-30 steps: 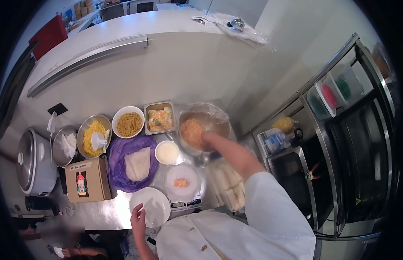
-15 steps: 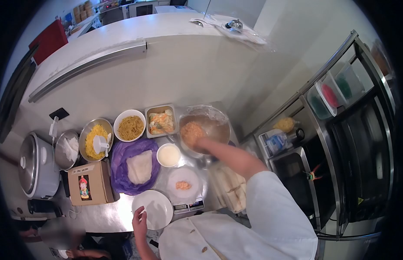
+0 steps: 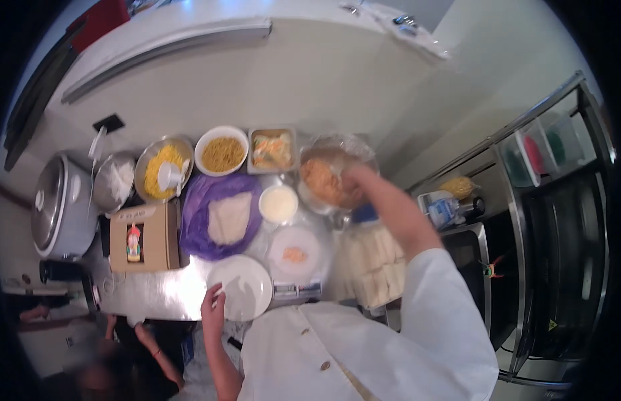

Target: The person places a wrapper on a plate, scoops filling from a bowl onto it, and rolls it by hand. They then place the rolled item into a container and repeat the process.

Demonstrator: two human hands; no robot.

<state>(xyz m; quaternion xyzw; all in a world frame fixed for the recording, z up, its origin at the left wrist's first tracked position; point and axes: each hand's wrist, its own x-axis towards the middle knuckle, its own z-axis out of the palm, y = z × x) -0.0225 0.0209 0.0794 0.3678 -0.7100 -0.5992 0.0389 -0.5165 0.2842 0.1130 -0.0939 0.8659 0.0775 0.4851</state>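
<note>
My right hand is inside a metal bowl, beside a mound of orange minced-looking food. Its fingers look curled inward, and whatever they hold is hidden. By the left rim of a white plate, my left hand has its fingers apart and nothing in them. A small portion of similar orange food sits on a round white sheet or dish on the kitchen scale.
Along the counter stand a purple bag with a white slab, a white cup, noodle-like food, a yellow-food bowl, a cardboard box and a cooker. Wrapped pale blocks lie right; another person's hand shows lower left.
The camera view has shifted, so the counter items appear higher and further right. My right hand has moved from the orange food toward the bowl's right side. My left hand stays by the plate.
</note>
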